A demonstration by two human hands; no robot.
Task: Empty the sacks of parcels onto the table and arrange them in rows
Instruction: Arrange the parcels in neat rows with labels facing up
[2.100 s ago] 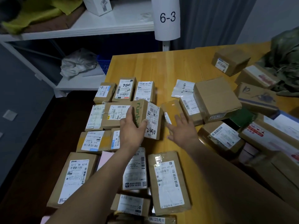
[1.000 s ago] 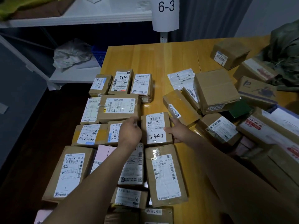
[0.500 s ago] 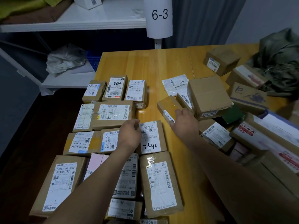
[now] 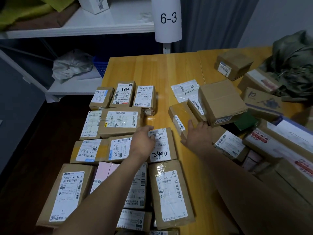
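Note:
Labelled brown parcels lie in rows on the left part of the yellow wooden table (image 4: 169, 70). My left hand (image 4: 143, 141) rests on the upper left corner of the parcel marked "2490" (image 4: 162, 150), which lies flat in the third row. My right hand (image 4: 197, 134) reaches right with fingers spread and touches a flat taped parcel (image 4: 177, 112) at the edge of an unsorted pile. A large plain box (image 4: 220, 100) leans on that pile. A dark green sack (image 4: 294, 61) lies crumpled at the far right.
Bare tabletop runs between the rows and the pile and across the back. A white shelf unit (image 4: 101, 24) with a "6-3" sign (image 4: 168, 18) stands behind the table. The table's left edge drops to dark floor (image 4: 33, 150).
The "2490" parcel was turned label up and set flat in the third row. My right hand left it and moved right to the flat taped parcel. My left hand stayed on it.

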